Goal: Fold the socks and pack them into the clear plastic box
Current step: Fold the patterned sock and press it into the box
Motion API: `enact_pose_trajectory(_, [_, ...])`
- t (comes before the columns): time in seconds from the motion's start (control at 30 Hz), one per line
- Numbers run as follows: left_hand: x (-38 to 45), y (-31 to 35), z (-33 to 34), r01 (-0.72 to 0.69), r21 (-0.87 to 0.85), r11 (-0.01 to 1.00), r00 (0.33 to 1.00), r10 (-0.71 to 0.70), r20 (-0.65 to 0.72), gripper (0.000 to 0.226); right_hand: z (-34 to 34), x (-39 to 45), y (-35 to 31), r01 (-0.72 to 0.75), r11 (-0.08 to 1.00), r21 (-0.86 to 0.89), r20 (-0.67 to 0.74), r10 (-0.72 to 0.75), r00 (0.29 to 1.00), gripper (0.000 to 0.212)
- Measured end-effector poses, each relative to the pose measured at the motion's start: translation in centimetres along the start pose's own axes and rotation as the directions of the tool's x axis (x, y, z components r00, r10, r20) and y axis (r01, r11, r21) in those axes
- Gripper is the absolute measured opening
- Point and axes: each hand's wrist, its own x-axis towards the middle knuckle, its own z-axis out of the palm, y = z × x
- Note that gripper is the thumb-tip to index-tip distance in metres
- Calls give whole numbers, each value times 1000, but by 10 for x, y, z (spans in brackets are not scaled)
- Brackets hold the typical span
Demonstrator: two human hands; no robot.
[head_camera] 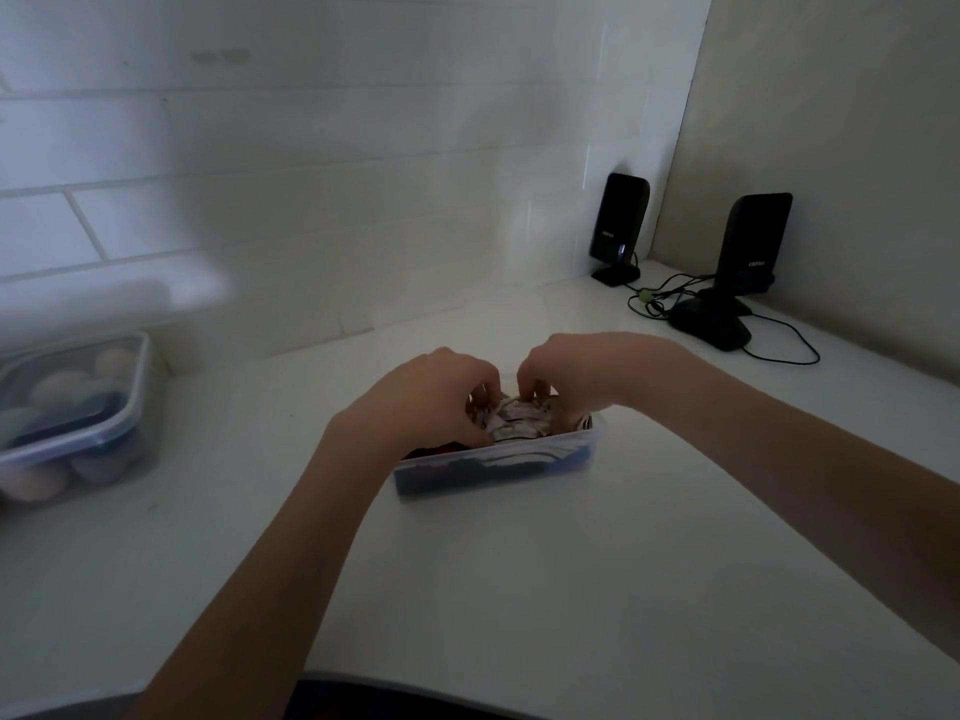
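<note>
A white surface [519, 589] spreads out bare in front, both forearms reaching across it. At mid-depth stands the clear plastic box [493, 472], low and rectangular, its near wall showing dark blue and red fabric packed inside. On top of that load lies a pale sock [511, 420] with thin dark stripes, bunched into a wad. The left hand [431, 394] has its fingers curled down onto the sock's left side, gripping it; the right hand [576, 374] pinches the sock's far edge with bent fingertips. Off to the left, well apart, sits a lidded container [72, 413] of rounded pastel pieces, blurred. Farther back on the right lies a dark mouse [709, 324] with cables [779, 345], then two black speakers [618, 226], whose small white brand marks are too tiny to read, against the tiled wall [311, 174].
</note>
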Motion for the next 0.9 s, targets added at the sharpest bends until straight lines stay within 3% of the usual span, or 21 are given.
enact_pose_trajectory(0.1, [3,2,2,19,1,1000,1000,-19,16,36,3,-2,-3,-13,982,-188,-19,10,1000,48])
enact_pose_trajectory(0.3, [6,3,7,68,71,995,997,-71,38,44,4,-3,-5,-34,949,-314,15,41,999,43])
enact_pose_trajectory(0.37, [8,2,8,76,125,989,996,-80,26,45,4,-2,-3,-35,972,-231,125,66,990,46])
enact_pose_trajectory(0.47, [9,1,9,85,161,983,995,-92,35,44,3,-2,4,-75,996,48,304,57,951,55])
enact_pose_trajectory(0.63, [8,1,9,85,147,985,995,-91,35,44,9,3,7,-73,994,76,265,51,963,52])
enact_pose_trajectory(0.9, [-3,0,-1,62,-20,998,998,-63,-26,38,0,-13,28,-63,920,388,156,2,988,54])
